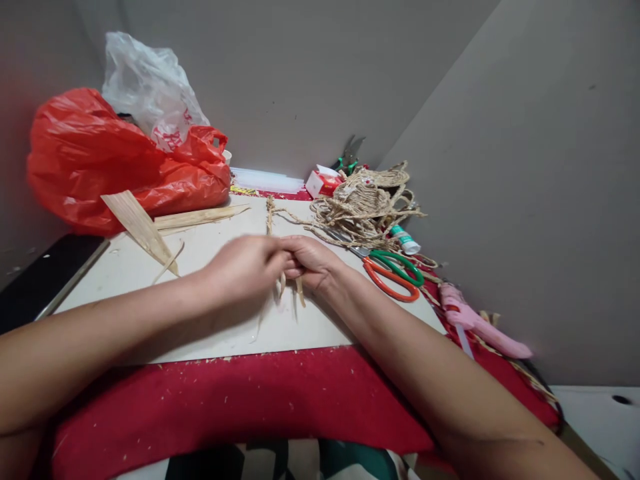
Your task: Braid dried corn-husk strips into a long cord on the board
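Note:
My left hand (243,268) and my right hand (311,259) meet over the white board (200,337), fingers closed together. Between them they grip a twisted cord of dried husk strips (270,217). Its finished-looking knotty length runs away from me up the board, while loose husk ends (301,293) hang out below my fingers. Slight motion blur covers the left hand, and the exact pinch is hidden by the overlapping fingers. Wide flat husk pieces (143,230) lie left of the hands. Scissors (393,272) with green and orange handles rest right of my right hand.
A heap of twisted cord (357,207) lies at the back right, near pruning shears (350,155) and a red-white box (323,181). Red (90,160) and clear plastic bags (147,80) stand back left. A phone (45,277) lies left; a pink glue gun (480,323) lies right.

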The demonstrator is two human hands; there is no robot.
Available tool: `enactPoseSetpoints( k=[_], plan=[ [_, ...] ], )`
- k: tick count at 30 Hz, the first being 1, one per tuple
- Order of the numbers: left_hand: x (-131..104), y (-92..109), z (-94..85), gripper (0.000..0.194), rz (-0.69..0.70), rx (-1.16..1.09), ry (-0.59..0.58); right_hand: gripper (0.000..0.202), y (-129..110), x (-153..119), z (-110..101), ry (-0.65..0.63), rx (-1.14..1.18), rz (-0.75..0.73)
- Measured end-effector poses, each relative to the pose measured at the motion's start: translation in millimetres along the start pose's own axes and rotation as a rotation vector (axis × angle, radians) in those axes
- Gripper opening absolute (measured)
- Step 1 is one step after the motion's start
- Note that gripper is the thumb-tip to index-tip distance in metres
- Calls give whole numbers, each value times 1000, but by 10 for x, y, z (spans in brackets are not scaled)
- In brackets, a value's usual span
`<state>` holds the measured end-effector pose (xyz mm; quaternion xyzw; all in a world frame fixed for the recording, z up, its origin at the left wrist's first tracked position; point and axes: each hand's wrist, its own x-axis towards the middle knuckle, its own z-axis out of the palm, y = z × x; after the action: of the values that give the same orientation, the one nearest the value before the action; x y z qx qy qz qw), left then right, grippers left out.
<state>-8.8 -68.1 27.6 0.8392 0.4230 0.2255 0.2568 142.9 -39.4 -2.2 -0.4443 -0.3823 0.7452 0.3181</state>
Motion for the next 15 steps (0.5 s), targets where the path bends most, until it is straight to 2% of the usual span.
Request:
enactPoseSetpoints(
  k=[1, 2, 3, 5, 8, 10, 15],
  plan=[
    [88, -91, -29, 13, -69, -85, 151, 17, 0, 7, -13, -8, 15, -4],
    [168, -181, -45, 7, -151, -197, 221, 15, 1, 14, -24, -15, 31, -4],
    [233, -260, -46, 2, -250, -332, 196, 13, 3, 19, -33, -30, 40, 1],
    [306, -364, -12, 3, -376, -648, 33, 12, 6, 26, -47, -63, 22, -1],
    [306, -396, 67, 6, -451, -959, -191, 12, 0, 27, -66, -94, -28, -3],
    [287, -385, 94, 9, -470, -952, -222, 13, -13, 20, -82, -111, -60, 8],
    [284, -393, 61, 13, -407, -670, -152, 14, -47, -7, -129, -98, -173, 15]
  ],
)
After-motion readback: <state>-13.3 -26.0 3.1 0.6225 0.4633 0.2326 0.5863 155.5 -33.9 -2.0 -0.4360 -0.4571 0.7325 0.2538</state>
